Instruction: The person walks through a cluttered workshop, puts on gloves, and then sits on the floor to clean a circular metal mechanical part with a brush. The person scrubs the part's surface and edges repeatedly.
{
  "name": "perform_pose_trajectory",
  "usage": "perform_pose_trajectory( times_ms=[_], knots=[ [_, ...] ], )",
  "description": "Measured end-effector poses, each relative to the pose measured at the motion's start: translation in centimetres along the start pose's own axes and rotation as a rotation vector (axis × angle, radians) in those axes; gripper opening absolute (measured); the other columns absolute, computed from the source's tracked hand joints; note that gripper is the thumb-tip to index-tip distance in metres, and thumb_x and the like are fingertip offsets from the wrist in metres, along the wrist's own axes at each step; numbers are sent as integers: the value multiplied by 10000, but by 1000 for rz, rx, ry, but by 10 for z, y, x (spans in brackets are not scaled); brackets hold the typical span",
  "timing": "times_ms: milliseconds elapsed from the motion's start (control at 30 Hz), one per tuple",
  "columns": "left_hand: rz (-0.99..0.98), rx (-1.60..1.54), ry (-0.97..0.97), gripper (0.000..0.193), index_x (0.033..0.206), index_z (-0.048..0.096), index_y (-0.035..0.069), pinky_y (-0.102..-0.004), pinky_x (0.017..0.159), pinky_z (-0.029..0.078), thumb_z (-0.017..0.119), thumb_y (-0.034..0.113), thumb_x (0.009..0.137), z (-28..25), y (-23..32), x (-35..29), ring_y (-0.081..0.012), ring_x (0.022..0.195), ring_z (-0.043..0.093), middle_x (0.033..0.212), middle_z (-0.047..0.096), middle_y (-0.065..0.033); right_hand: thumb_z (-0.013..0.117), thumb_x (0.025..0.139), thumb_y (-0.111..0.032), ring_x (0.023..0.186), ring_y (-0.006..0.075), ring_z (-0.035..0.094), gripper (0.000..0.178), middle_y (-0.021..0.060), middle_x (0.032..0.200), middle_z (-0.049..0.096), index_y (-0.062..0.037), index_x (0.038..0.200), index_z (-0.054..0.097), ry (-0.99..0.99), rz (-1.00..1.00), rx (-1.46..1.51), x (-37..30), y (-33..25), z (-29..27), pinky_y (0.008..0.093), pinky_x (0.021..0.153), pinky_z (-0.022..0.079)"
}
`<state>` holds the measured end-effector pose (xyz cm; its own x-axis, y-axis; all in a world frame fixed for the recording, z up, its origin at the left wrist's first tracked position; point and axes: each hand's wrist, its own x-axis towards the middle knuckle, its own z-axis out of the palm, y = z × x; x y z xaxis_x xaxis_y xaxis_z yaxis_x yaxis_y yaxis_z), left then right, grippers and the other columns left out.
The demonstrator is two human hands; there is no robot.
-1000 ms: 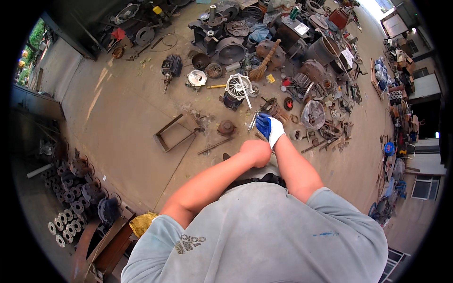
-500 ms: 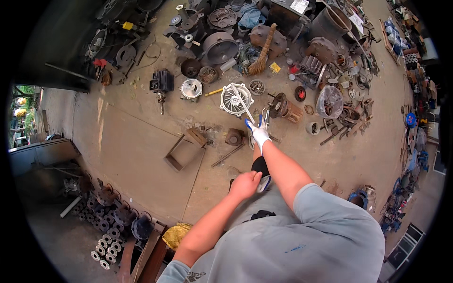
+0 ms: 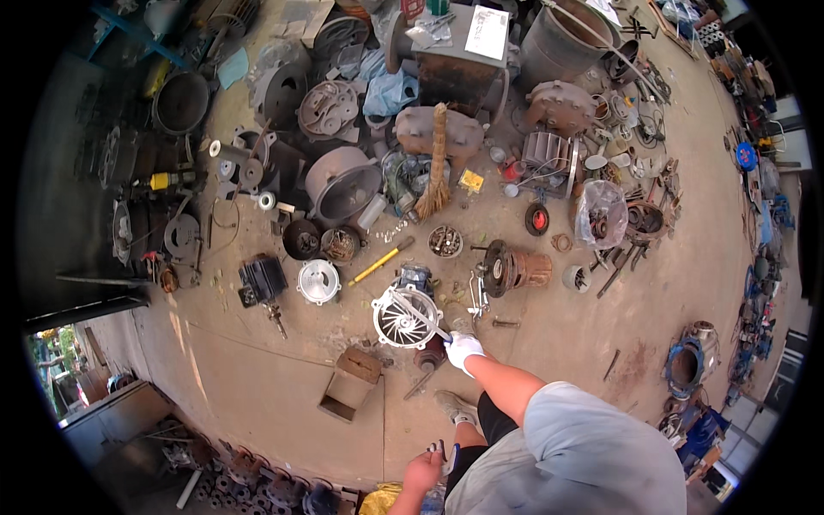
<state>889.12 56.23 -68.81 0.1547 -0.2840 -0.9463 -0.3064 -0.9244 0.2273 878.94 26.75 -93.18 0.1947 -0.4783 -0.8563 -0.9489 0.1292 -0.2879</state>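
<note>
My right hand (image 3: 465, 352), in a white work glove with blue on the fingers, is closed round the near end of a long, pale, flat bar (image 3: 421, 314). The bar slants over a round silver casting with radial fins (image 3: 396, 330); whether it touches the fins I cannot tell. Low in the picture my bare left hand (image 3: 422, 472) is closed on a white-and-blue glove (image 3: 450, 460). Just behind the finned casting is a blue-grey motor-like part (image 3: 415, 276). A dark reddish part (image 3: 431, 354) lies beside my right hand.
Left of the casting are a silver round cover (image 3: 318, 281) and a black motor with a shaft (image 3: 263, 281). A yellow rod (image 3: 381, 262) and a tin of bolts (image 3: 445, 241) lie beyond. A rusty motor body (image 3: 524, 269) and an open box frame (image 3: 352, 384) flank the work.
My view has shifted, showing more of the far parts. My right hand still holds the bar over the finned casting. My left hand has moved away from my right forearm, towards the lower edge.
</note>
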Motion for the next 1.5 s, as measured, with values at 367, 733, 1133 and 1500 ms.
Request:
perform_pose_trajectory(
  times_ms=[367, 733, 1133, 1500],
  knots=[
    [134, -62, 100, 394, 1056, 742, 86, -519, 846, 614, 664, 471, 1090, -46, 116, 15, -433, 965, 790, 964, 801, -224, 621, 1140, -251, 685, 188, 731, 233, 66, 886, 815, -71, 1097, 762, 505, -301, 514, 141, -136, -487, 395, 645, 602],
    [223, 4, 102, 480, 954, 853, 87, -452, 826, 607, 675, 511, 1093, -81, 218, 30, -359, 886, 797, 898, 801, -184, 830, 973, -565, 905, 314, 817, 696, 184, 1116, 838, 9, 1355, 734, 542, -225, 894, 179, -192, -531, 444, 825, 666],
    [857, 788, 602, 557, 942, 729, 65, -526, 904, 501, 743, 620, 993, -29, 301, -13, -387, 943, 656, 899, 713, -126, 807, 966, -552, 1554, 390, 518, 944, 247, 1678, 517, -81, 1680, 406, 118, -186, 567, -198, -9, -107, 436, 1279, 427],
    [1255, 1222, 315, 580, 918, 788, 84, -487, 781, 646, 621, 615, 1078, 152, 210, -166, -359, 895, 807, 935, 811, -139, 712, 998, -432, 1420, 375, 645, 507, 196, 1506, 679, -128, 1403, 678, 200, -221, 188, -389, 166, 1, 462, 1172, 522]
  ],
)
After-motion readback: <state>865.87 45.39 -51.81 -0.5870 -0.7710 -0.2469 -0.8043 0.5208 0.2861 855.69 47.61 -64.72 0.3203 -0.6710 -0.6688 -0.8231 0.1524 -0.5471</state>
